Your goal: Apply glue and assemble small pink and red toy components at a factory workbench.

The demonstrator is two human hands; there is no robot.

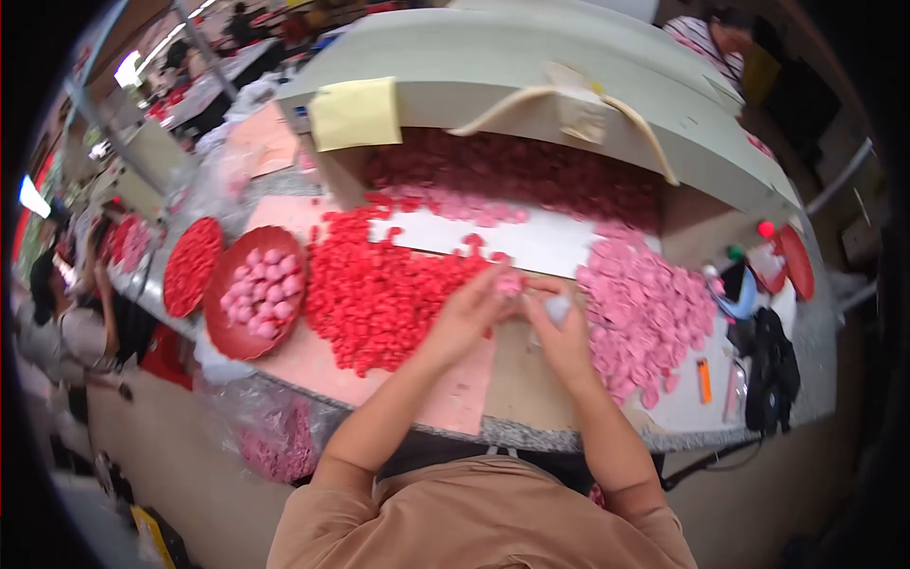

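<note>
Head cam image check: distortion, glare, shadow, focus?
Head view: fisheye bends the table edge; a light at the left rim is blown out; pieces under the shelf sit in shadow; the pink item in the left hand looks soft.

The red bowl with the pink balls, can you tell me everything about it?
The red bowl is round and shallow, with sloping sides, and looks like plastic. It stands open side up on the left of the table, holding a heap of pink balls that hide much of its inside. On its right is the pile of red pieces; on its left, a round red tray. I can't tell whether the tray touches it.
</note>
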